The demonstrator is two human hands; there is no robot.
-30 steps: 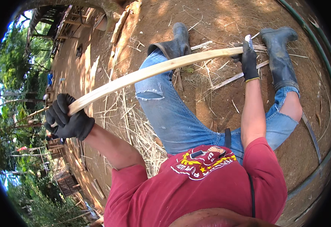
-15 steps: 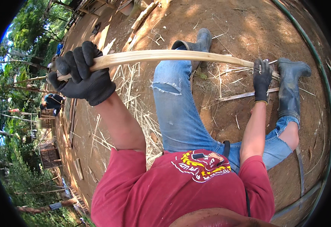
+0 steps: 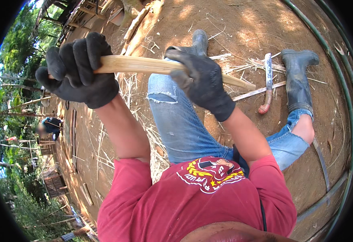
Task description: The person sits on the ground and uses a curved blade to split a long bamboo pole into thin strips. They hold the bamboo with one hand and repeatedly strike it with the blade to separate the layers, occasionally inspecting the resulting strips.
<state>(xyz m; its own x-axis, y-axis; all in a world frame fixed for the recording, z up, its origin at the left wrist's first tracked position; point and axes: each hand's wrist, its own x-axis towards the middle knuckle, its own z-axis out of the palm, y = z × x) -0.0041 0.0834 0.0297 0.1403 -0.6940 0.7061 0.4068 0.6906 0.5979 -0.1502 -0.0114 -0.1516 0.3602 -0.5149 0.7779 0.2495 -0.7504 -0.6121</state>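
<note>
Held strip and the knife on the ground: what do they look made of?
Strip: bamboo or wood, apparently unvarnished, judging by pale lengthwise grain. Knife: blade likely metal, from its pale sheen; reddish-brown handle possibly wood, too small to tell.

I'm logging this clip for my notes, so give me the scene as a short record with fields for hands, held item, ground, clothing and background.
Left hand: left hand, black-gloved, closed around one end portion of the strip
Right hand: right hand, black-gloved, around the strip short of its other end
Held item: pale strip, long, wood-like
Ground: bare soil; large knife with reddish handle, lying beside the right boot; pale slivers
Clothing: red T-shirt, torn blue jeans
Background: another person at far left; trees
</note>
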